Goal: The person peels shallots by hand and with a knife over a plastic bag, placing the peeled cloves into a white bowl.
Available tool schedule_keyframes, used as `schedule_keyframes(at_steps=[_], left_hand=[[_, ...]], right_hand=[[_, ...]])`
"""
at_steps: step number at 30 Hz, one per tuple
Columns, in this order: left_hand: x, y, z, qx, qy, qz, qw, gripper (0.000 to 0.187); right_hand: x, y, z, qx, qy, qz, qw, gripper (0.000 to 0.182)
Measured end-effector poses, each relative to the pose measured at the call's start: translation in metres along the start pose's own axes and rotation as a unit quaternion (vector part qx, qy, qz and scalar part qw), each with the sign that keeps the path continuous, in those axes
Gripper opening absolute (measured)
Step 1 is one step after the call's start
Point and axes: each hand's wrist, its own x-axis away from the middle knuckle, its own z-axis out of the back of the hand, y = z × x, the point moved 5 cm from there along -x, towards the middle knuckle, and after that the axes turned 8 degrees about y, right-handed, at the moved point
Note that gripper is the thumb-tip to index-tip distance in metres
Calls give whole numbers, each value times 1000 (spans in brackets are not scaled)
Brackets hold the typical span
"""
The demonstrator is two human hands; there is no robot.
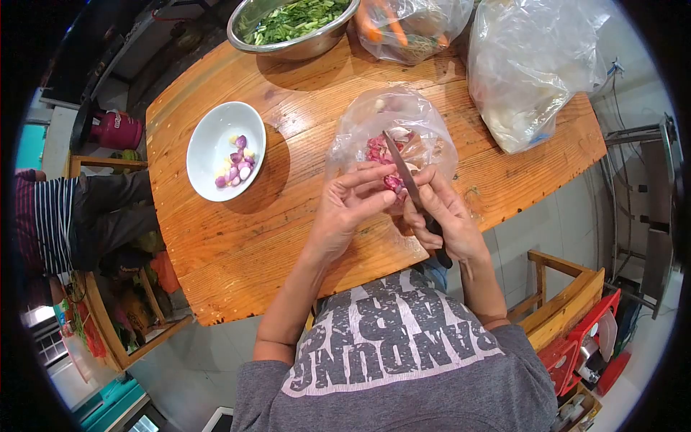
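My left hand (353, 198) pinches a small red shallot (392, 183) between thumb and fingertips. The dark handle of a knife (400, 164) is in my right hand (448, 216), its blade angled up and away, close beside the shallot. Both hands are over the near side of an open clear plastic bag (351, 122) with reddish shallots or peelings (377, 149) and pale pieces inside. To the left, a white bowl (198, 137) holds several peeled shallots (234, 171) and a few pale yellow cloves.
On the wooden table (237, 266), a metal bowl (288, 49) of chopped greens stands at the back. Beside it are a bag with carrots (410, 32) and a large plastic bag (536, 72). Another person (79, 216) is at the left. A wooden stool (565, 295) stands at right.
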Motion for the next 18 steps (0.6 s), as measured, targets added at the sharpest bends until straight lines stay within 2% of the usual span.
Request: schedule_keyframes(at_steps=[2, 8, 12, 18], left_hand=[[1, 2, -3, -29, 2, -61, 998, 29], [0, 8, -5, -38, -16, -5, 999, 35], [-2, 4, 4, 6, -24, -11, 1000, 28], [-2, 3, 9, 21, -55, 33, 998, 25]], right_hand=[[0, 2, -3, 38, -4, 23, 999, 16], [-3, 0, 0, 35, 17, 38, 999, 18], [-6, 0, 9, 29, 47, 51, 997, 19], [-4, -8, 2, 124, 59, 45, 990, 22]])
